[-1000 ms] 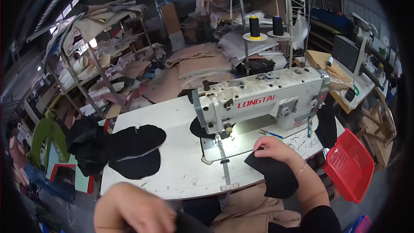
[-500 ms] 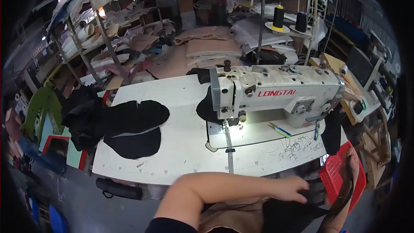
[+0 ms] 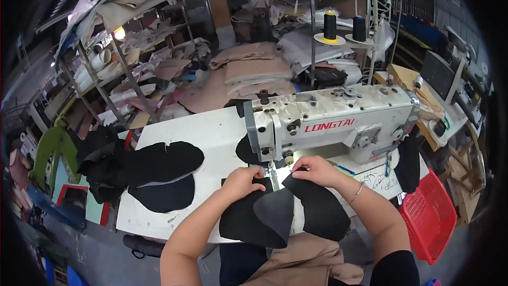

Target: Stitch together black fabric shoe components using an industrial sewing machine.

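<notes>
From my remote seat I see a white table (image 3: pixel 214 132) across the middle of the frame, in a cluttered workshop with cloth-laden shelves (image 3: pixel 128 67) at upper left and a red basket (image 3: pixel 426 214) at lower right. The sewing machine (image 3: pixel 338 127), right of centre, bears red lettering (image 3: pixel 329 125) along its side. At lower centre, the left hand (image 3: pixel 244 181) has its grip closed on the upper edge of one black cloth piece (image 3: pixel 241 222), while the right hand (image 3: pixel 320 172) pinches the corner of a second black piece (image 3: pixel 324 212) just beside it.

You're in a sewing workshop: sewing machine (image 3: pixel 330 122) near you, thread cones (image 3: pixel 329 26) far right, rack (image 3: pixel 130 77) heaped with fabric (image 3: pixel 129 13) far left.
</notes>
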The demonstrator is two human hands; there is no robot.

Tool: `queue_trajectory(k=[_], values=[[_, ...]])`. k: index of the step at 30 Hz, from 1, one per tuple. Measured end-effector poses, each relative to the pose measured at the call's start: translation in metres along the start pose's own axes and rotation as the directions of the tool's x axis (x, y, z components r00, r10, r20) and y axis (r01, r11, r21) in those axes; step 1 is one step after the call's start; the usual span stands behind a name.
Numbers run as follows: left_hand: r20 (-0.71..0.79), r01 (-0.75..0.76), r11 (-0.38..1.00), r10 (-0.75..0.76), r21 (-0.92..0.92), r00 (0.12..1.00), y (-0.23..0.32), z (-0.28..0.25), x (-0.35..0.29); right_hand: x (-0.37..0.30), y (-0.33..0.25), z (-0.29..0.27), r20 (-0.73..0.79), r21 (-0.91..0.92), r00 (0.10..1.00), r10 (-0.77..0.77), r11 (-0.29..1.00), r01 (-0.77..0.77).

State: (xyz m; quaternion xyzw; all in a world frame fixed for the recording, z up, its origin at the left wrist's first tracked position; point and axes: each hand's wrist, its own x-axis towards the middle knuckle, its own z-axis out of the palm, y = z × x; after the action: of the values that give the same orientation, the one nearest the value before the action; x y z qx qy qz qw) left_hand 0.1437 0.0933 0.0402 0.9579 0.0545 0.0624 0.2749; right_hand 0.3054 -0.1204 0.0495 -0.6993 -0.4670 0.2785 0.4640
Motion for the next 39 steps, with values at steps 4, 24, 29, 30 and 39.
queue_trajectory(k=[4, 24, 29, 30, 39], values=[[-0.103, -0.057, 0.995, 0.048, -0.087, 0.994, -0.01, 0.014, 0.001, 0.019, -0.009, 0.016, -0.059, -0.107, 0.993, 0.099, 0.989, -0.105], [-0.271, -0.243, 0.969, 0.222, -0.049, 0.937, -0.033, 0.028, 0.017, 0.043, 0.036, 0.043, -0.389, -0.512, 0.905, -0.173, 0.857, -0.056], [-0.274, -0.258, 0.961, 0.223, -0.098, 0.935, -0.034, 0.025, 0.02, 0.047, 0.04, 0.043, -0.37, -0.498, 0.918, -0.139, 0.865, -0.07], [-0.275, -0.248, 0.964, 0.213, -0.099, 0.937, -0.033, 0.024, 0.02, 0.047, 0.038, 0.043, -0.37, -0.497, 0.919, -0.138, 0.865, -0.07], [-0.182, -0.206, 0.971, 0.182, -0.124, 0.966, -0.035, 0.016, 0.023, 0.048, 0.038, 0.033, -0.304, -0.477, 0.933, -0.194, 0.879, 0.027]])
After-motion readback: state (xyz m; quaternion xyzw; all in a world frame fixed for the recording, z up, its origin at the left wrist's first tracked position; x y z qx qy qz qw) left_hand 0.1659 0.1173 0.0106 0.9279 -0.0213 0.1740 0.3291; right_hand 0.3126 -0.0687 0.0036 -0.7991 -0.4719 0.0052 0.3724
